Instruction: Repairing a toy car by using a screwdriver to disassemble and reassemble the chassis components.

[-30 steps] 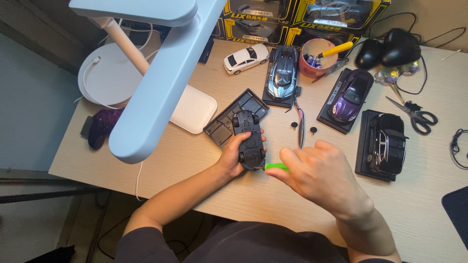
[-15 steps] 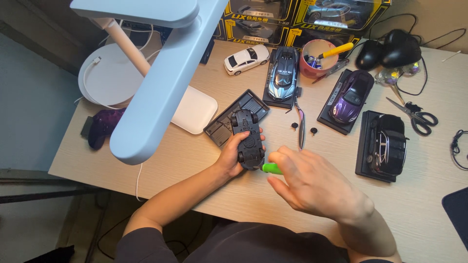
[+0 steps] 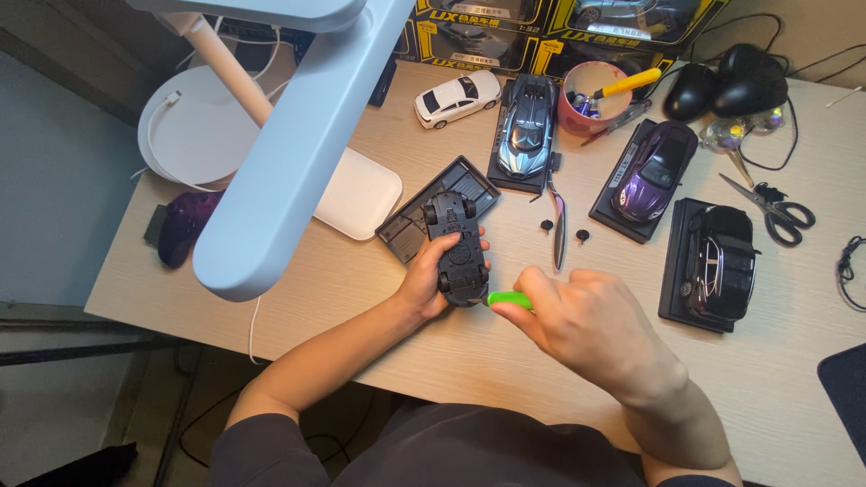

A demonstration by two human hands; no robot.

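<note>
The left hand (image 3: 424, 284) is closed around a dark toy car (image 3: 457, 248), which is turned upside down so that its underside and wheels face up. The car is held just above the near part of the desk (image 3: 361, 289), in front of a flat dark base plate (image 3: 419, 216). The right hand (image 3: 591, 329) grips a tool with a green handle (image 3: 510, 299); its tip points at the near end of the car and seems to touch it, but the tip itself is too small to see well.

My judgement is that the work is in the middle. The car is already off its plate, and two small black screws (image 3: 564, 231) lie loose on the desk beside a thin metal tool (image 3: 558, 225), so some fastening is already out. The tool is now at the underside, so at least one more point is in work. The body looks in one piece, not yet opened.

Three other cars, blue (image 3: 528, 126), purple (image 3: 654, 171) and black (image 3: 717, 261), stand on their plates, and a white car (image 3: 456, 97) stands without one.
</note>
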